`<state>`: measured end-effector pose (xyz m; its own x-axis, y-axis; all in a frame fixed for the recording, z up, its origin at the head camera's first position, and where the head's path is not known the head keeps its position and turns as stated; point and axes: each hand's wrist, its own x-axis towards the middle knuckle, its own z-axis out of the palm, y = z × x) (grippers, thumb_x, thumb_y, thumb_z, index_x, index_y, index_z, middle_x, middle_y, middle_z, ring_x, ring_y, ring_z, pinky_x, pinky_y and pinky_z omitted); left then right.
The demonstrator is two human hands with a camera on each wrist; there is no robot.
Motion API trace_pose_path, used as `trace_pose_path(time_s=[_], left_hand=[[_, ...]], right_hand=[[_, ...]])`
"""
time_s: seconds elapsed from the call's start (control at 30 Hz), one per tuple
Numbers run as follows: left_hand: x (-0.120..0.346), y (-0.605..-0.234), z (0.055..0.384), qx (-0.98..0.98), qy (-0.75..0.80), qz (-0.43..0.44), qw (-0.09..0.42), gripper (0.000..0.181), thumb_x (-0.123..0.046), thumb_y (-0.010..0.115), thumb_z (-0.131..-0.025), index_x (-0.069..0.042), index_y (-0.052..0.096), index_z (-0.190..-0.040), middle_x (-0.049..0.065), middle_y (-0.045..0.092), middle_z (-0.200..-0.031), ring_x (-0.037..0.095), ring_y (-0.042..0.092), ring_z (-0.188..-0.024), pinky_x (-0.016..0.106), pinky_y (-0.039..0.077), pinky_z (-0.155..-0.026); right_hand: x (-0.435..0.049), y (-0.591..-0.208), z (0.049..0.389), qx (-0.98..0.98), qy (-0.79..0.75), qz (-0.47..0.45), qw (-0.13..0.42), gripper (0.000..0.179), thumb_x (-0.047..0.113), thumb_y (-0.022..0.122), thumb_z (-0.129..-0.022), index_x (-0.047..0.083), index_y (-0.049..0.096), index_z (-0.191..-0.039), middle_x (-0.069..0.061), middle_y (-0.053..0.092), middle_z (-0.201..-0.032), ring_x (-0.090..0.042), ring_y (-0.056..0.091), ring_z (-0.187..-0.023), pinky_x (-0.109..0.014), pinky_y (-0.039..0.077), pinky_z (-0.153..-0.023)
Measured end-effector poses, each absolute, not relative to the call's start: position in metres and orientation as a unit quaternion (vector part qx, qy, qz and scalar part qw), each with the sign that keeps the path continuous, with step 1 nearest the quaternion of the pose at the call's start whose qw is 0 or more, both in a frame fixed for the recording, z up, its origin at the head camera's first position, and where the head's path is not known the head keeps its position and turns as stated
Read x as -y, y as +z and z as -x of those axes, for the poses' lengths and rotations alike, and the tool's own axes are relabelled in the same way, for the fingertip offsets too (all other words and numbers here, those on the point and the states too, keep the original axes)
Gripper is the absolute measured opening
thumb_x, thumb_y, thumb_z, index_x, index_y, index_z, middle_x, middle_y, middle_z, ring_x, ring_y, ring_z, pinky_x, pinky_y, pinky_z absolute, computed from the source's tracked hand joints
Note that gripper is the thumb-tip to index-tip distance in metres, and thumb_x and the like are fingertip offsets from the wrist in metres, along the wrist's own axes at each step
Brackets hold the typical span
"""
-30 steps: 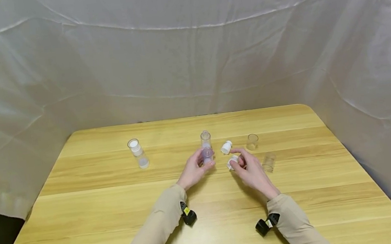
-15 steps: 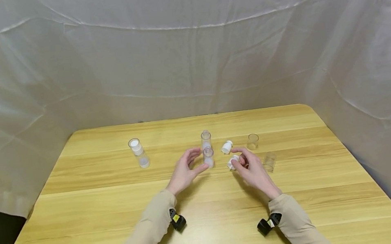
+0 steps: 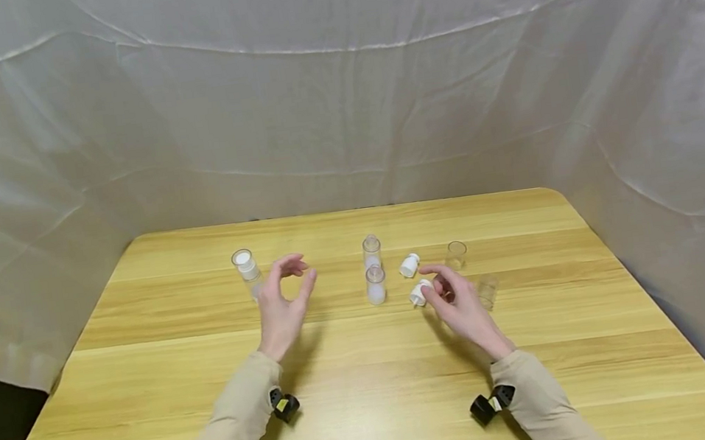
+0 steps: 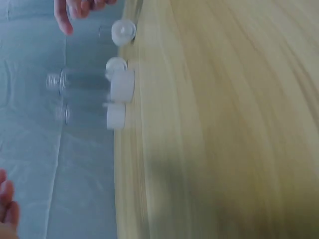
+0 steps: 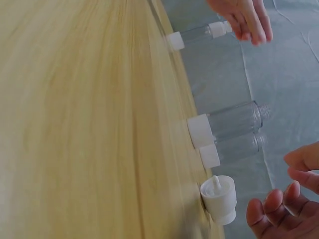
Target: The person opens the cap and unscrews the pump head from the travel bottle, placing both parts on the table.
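My left hand (image 3: 284,307), fingers spread in a loose curve and holding nothing, hovers just right of a clear bottle with a white pump top (image 3: 246,265); it partly hides that bottle. Two clear bottles with white bottoms stand upright mid-table, the nearer bottle (image 3: 376,285) in front of the farther bottle (image 3: 371,251). My right hand (image 3: 464,309) is held by a white pump head (image 3: 420,293) that lies on the table. In the right wrist view, a gap shows between its relaxed fingers (image 5: 274,201) and that pump head (image 5: 219,199). A second pump head (image 3: 409,265) lies just beyond.
Right of the pump heads, one clear cap (image 3: 456,255) stands on the wooden table (image 3: 375,395). Another clear cap (image 3: 487,291) lies beside my right hand. A pale fabric curtain (image 3: 337,103) surrounds the table's back and sides.
My left hand has let go of the nearer middle bottle and moved left toward the pump-topped bottle. The right hand has hardly moved.
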<state>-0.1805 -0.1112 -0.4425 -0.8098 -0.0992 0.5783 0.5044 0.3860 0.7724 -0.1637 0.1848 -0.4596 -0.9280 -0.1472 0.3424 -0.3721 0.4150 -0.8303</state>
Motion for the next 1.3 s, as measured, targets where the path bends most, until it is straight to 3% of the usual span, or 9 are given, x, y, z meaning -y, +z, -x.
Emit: trace_pose_path(time_s=[0.17,0.27,0.37,0.6,0.97,1.17,1.3], left_hand=[[0.128,-0.444,0.185,0.746,-0.512,0.102,0.414,0.034,-0.001,0.076,-0.086,0.006,0.061,-0.116,0.021,0.068,-0.102,0.030,0.059,-0.096,0.027,0.044,-0.094],[0.136,-0.446,0.187,0.734,-0.506,0.052,0.450,0.043,-0.005,0.079,-0.085,0.007,0.056,-0.119,0.024,0.060,-0.113,0.027,0.052,-0.108,0.032,0.039,-0.102],[0.144,-0.449,0.189,0.732,-0.512,-0.007,0.450,0.057,-0.012,0.082,-0.083,0.007,0.050,-0.125,0.024,0.051,-0.126,0.026,0.045,-0.121,0.041,0.034,-0.113],[0.159,-0.456,0.193,0.745,-0.548,-0.097,0.368,0.086,-0.024,0.086,-0.080,-0.003,0.032,-0.144,0.019,0.033,-0.146,0.029,0.032,-0.140,0.044,0.023,-0.125],[0.180,-0.468,0.197,0.779,-0.597,-0.129,0.142,0.101,-0.032,0.078,-0.089,-0.006,0.009,-0.158,0.019,0.021,-0.166,0.035,0.017,-0.156,0.051,0.016,-0.130],[0.182,-0.469,0.199,0.772,-0.615,-0.128,0.096,0.099,-0.030,0.075,-0.092,-0.006,0.007,-0.159,0.020,0.018,-0.168,0.036,0.017,-0.157,0.049,0.014,-0.131],[0.183,-0.472,0.202,0.768,-0.622,-0.120,0.095,0.092,-0.023,0.073,-0.093,-0.003,0.012,-0.158,0.023,0.025,-0.165,0.037,0.022,-0.155,0.046,0.016,-0.131]], right_hand=[[-0.186,-0.459,0.163,0.829,0.519,-0.166,0.130,0.030,-0.002,0.065,-0.093,-0.005,0.062,-0.124,-0.010,0.056,-0.078,-0.004,0.047,-0.066,-0.016,0.043,-0.054],[-0.186,-0.459,0.162,0.832,0.513,-0.164,0.132,0.028,-0.002,0.065,-0.094,-0.003,0.063,-0.122,-0.009,0.057,-0.080,-0.003,0.049,-0.068,-0.016,0.045,-0.055],[-0.186,-0.460,0.162,0.834,0.509,-0.165,0.133,0.027,-0.002,0.065,-0.093,-0.002,0.064,-0.120,-0.009,0.057,-0.080,-0.003,0.050,-0.069,-0.016,0.047,-0.057],[-0.186,-0.460,0.162,0.833,0.509,-0.170,0.136,0.027,-0.002,0.064,-0.093,-0.003,0.064,-0.120,-0.010,0.059,-0.083,-0.004,0.053,-0.071,-0.017,0.050,-0.059],[-0.184,-0.462,0.160,0.830,0.513,-0.166,0.143,0.026,-0.002,0.065,-0.093,-0.002,0.065,-0.119,-0.013,0.063,-0.088,-0.005,0.057,-0.076,-0.018,0.054,-0.065],[-0.184,-0.463,0.161,0.832,0.509,-0.170,0.143,0.028,-0.003,0.065,-0.093,-0.003,0.064,-0.120,-0.016,0.066,-0.092,-0.006,0.059,-0.077,-0.020,0.057,-0.067],[-0.184,-0.464,0.162,0.829,0.509,-0.179,0.147,0.026,-0.003,0.064,-0.093,-0.003,0.064,-0.119,-0.016,0.066,-0.092,-0.003,0.059,-0.077,-0.020,0.057,-0.067]])
